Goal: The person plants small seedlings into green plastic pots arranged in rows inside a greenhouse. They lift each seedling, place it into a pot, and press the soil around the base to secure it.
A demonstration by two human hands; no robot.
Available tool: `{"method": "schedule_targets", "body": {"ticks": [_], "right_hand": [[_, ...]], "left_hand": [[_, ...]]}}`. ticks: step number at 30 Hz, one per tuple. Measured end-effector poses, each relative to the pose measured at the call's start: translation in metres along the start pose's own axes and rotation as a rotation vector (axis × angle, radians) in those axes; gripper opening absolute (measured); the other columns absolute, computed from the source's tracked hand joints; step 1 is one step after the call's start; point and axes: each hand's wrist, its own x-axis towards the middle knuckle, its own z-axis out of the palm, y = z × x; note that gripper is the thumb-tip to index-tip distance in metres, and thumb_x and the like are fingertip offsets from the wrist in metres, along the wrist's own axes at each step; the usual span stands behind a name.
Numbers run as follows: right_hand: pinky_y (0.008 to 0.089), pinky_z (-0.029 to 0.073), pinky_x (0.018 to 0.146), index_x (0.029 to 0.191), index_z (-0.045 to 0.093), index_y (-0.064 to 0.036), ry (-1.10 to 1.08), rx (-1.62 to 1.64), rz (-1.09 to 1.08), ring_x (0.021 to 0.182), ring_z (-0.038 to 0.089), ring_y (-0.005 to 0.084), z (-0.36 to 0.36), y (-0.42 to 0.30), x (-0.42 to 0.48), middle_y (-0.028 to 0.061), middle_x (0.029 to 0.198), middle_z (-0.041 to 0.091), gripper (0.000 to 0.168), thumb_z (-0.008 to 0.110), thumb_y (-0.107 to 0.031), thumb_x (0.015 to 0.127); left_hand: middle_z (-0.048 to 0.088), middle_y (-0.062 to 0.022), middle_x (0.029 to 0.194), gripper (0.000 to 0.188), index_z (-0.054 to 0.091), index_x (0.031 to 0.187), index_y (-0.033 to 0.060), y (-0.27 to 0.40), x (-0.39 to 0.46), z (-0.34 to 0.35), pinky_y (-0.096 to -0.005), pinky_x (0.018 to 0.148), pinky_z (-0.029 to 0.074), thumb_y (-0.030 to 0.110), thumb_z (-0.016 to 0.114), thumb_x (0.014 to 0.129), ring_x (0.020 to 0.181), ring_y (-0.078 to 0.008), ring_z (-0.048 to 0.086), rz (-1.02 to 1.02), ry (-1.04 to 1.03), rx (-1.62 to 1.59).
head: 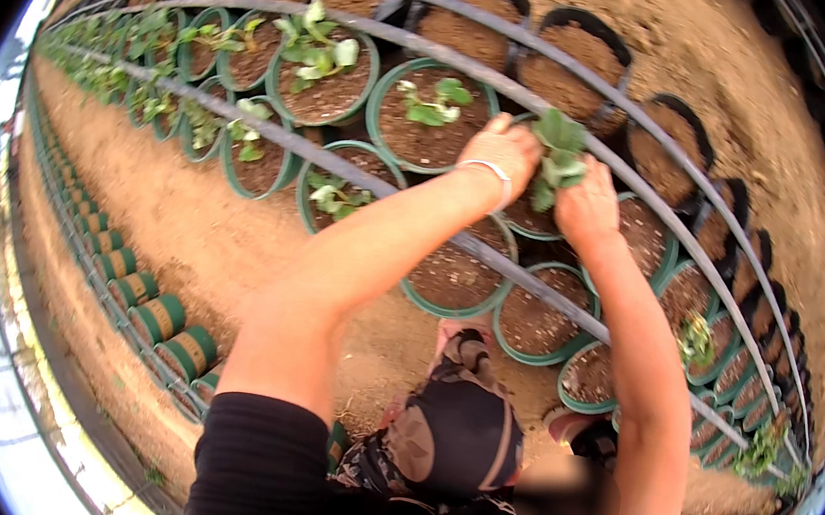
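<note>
A leafy green seedling (559, 152) stands in a green-rimmed pot of soil (533, 221), with one of my hands on either side of it. My left hand (502, 154) reaches over the pot's left side, its fingers bent down, and a white band circles the wrist. On the other side, my right hand (590, 201) lies against the leaves, thumb towards the plant. The stem base and most fingertips are hidden, so I cannot tell whether either hand grips it. Left of my left hand, a smaller seedling (436, 102) grows in another green pot (375, 114).
Grey pipes (434, 50) run lengthwise above the pots, one (488, 254) passing beneath my forearms. Black grow bags of soil (576, 60) line the far side. Soil-filled green pots (452, 311) stand near my legs. Several green pots (188, 351) form another row at lower left.
</note>
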Motion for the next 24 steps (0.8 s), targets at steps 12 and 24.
{"method": "schedule_targets", "body": {"ticks": [12, 24], "right_hand": [[0.0360, 0.042, 0.085, 0.095, 0.060, -0.007, -0.567, 0.218, 0.081, 0.097, 0.056, 0.0268, -0.014, -0.004, 0.034, 0.0146, 0.104, 0.059, 0.024, 0.043, -0.013, 0.079], [0.0410, 0.046, 0.071, 0.081, 0.058, -0.002, -0.151, 0.416, -0.036, 0.080, 0.057, 0.0333, -0.001, 0.011, 0.027, 0.0173, 0.084, 0.060, 0.016, 0.046, -0.007, 0.071]], "left_hand": [[0.046, -0.0055, 0.125, 0.052, 0.046, 0.122, 0.0118, -0.001, 0.013, -0.029, -0.0439, 0.101, 0.019, 0.017, 0.054, 0.071, 0.120, -0.0177, 0.037, -0.019, -0.363, 0.024], [0.055, -0.0073, 0.100, 0.031, 0.054, 0.100, 0.0077, -0.005, 0.006, -0.014, -0.0445, 0.098, 0.024, 0.007, 0.050, 0.069, 0.104, -0.0243, 0.049, -0.020, -0.141, -0.192]]}}
